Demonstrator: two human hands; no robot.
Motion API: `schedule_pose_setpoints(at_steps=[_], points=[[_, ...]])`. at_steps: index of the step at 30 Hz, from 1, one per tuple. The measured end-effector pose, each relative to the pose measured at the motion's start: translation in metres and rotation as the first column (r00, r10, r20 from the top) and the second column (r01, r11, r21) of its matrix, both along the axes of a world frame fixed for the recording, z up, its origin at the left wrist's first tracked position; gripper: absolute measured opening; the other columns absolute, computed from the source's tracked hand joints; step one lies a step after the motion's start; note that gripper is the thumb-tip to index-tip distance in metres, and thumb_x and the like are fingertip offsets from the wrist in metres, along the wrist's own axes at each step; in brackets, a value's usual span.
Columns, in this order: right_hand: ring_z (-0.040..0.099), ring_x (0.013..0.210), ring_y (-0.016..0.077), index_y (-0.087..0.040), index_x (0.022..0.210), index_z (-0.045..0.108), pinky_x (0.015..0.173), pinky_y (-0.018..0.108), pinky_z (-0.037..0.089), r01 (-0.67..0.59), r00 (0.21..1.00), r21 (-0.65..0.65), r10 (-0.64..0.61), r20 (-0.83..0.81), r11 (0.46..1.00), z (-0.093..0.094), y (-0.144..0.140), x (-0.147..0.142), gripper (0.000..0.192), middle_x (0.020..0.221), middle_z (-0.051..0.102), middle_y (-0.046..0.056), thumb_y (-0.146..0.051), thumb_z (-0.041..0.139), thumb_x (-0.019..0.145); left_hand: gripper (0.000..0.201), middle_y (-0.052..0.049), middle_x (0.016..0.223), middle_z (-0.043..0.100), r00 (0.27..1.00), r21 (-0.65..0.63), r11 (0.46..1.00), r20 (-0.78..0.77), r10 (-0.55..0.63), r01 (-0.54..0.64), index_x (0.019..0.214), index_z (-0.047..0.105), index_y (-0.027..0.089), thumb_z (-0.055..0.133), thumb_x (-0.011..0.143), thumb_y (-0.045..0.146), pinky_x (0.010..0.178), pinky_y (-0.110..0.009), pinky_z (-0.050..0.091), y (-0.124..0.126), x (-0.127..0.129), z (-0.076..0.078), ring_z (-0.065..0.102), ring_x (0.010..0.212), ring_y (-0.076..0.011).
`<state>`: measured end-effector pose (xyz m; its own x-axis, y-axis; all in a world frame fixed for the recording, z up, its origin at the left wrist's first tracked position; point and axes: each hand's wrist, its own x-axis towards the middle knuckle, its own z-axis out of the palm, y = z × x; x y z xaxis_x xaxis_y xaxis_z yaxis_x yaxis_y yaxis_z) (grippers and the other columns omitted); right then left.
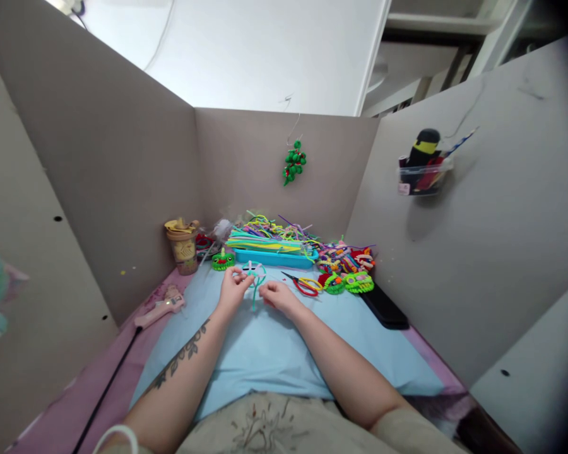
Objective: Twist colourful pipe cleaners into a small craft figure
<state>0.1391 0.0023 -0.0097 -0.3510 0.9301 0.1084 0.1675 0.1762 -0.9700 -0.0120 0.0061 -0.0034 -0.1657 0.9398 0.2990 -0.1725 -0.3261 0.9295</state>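
My left hand (235, 289) pinches a small ring-shaped piece of bent pipe cleaners (264, 272), teal with pale lilac strands across it. A loose teal end hangs down from the ring between my two hands. Just right of that end is my right hand (281, 299), its fingers curled together; whether something thin is between them is too small to tell. Scissors (307, 287) with red and yellow handles lie beyond my right hand. A green pipe-cleaner figure (223, 260) sits past my left hand.
A blue tray (274, 258) piled with colourful pipe cleaners stands at the back. Finished pieces (358, 282) lie to the right by a black case (384, 307). On the left are a lidded cup (183, 251) and a pink glue gun (161, 310) with a cord. Grey panels enclose the table.
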Motion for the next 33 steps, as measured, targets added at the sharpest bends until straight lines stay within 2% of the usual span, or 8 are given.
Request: schedule_pose_setpoints(at_steps=[2,4,7,10,16,21,30,33], points=[[0.042,0.045,0.0080,-0.017,0.065,0.053,0.045,0.020,0.032,0.162,0.986,0.186,-0.164,-0.004,0.969,0.001,0.002,0.001,0.027,0.052,0.051,-0.004,-0.042,0.053,0.074,0.042,0.007,0.062,0.053,1.000,-0.009,1.000,-0.023,-0.005,0.005,0.081,0.038,0.021,0.072,0.058,0.030,0.057,-0.020,0.041,-0.001,0.000,0.000,0.058,0.057,-0.0099],[0.048,0.055,0.0106,-0.017,0.070,0.056,0.053,0.022,0.038,0.270,0.961,0.355,-0.275,-0.040,0.895,0.003,0.000,0.001,0.020,0.060,0.055,-0.002,-0.037,0.054,0.074,0.043,0.007,0.062,0.054,0.998,-0.016,1.000,-0.049,-0.027,0.026,0.079,0.038,0.021,0.073,0.057,0.032,0.057,-0.021,0.041,-0.001,0.001,0.000,0.058,0.057,-0.0108],[0.051,0.065,0.0131,-0.018,0.077,0.060,0.061,0.024,0.041,0.317,0.939,0.532,-0.338,-0.060,0.785,0.008,-0.006,0.001,0.014,0.074,0.059,0.002,-0.030,0.052,0.075,0.043,0.006,0.061,0.056,0.995,-0.017,0.997,-0.064,-0.079,0.078,0.078,0.038,0.021,0.073,0.056,0.032,0.059,-0.022,0.042,-0.002,0.004,-0.001,0.059,0.058,-0.0115],[0.050,0.065,0.0138,-0.019,0.073,0.060,0.062,0.025,0.041,0.302,0.936,0.603,-0.349,-0.042,0.738,0.011,-0.010,0.001,0.011,0.073,0.058,0.002,-0.026,0.051,0.075,0.043,0.006,0.060,0.058,0.993,-0.018,0.995,-0.069,-0.098,0.097,0.080,0.039,0.020,0.073,0.056,0.031,0.060,-0.022,0.043,-0.002,0.006,-0.003,0.059,0.057,-0.0113],[0.050,0.065,0.0138,-0.019,0.069,0.058,0.062,0.025,0.041,0.324,0.920,0.621,-0.390,-0.033,0.713,0.010,-0.009,0.001,0.010,0.070,0.056,0.001,-0.023,0.052,0.075,0.040,0.006,0.057,0.058,0.987,-0.037,0.993,-0.107,-0.117,0.114,0.080,0.040,0.020,0.072,0.058,0.027,0.055,-0.019,0.040,-0.003,0.006,-0.003,0.057,0.053,-0.0094],[0.051,0.068,0.0141,-0.019,0.068,0.058,0.065,0.025,0.041,0.312,0.925,0.643,-0.377,-0.039,0.699,0.010,-0.009,0.001,0.011,0.072,0.055,0.002,-0.020,0.050,0.076,0.042,0.006,0.056,0.059,0.984,-0.042,0.990,-0.116,-0.136,0.132,0.080,0.039,0.020,0.073,0.057,0.029,0.052,-0.019,0.038,-0.004,0.007,-0.003,0.057,0.050,-0.0099],[0.050,0.067,0.0144,-0.019,0.065,0.057,0.065,0.026,0.042,0.322,0.926,0.547,-0.377,-0.013,0.773,0.013,-0.011,0.000,0.011,0.070,0.055,0.002,-0.023,0.053,0.074,0.044,0.005,0.055,0.059,0.981,-0.055,0.989,-0.132,-0.140,0.134,0.079,0.040,0.020,0.074,0.054,0.031,0.051,-0.020,0.037,-0.006,0.007,-0.001,0.056,0.049,-0.0110],[0.049,0.066,0.0138,-0.019,0.067,0.057,0.065,0.026,0.042,0.363,0.915,0.523,-0.402,-0.042,0.771,0.013,-0.010,-0.001,0.007,0.071,0.056,0.002,-0.024,0.055,0.072,0.042,0.005,0.055,0.059,0.979,-0.042,0.990,-0.147,-0.141,0.136,0.079,0.039,0.020,0.073,0.055,0.030,0.051,-0.021,0.037,-0.007,0.007,0.000,0.056,0.049,-0.0110]])
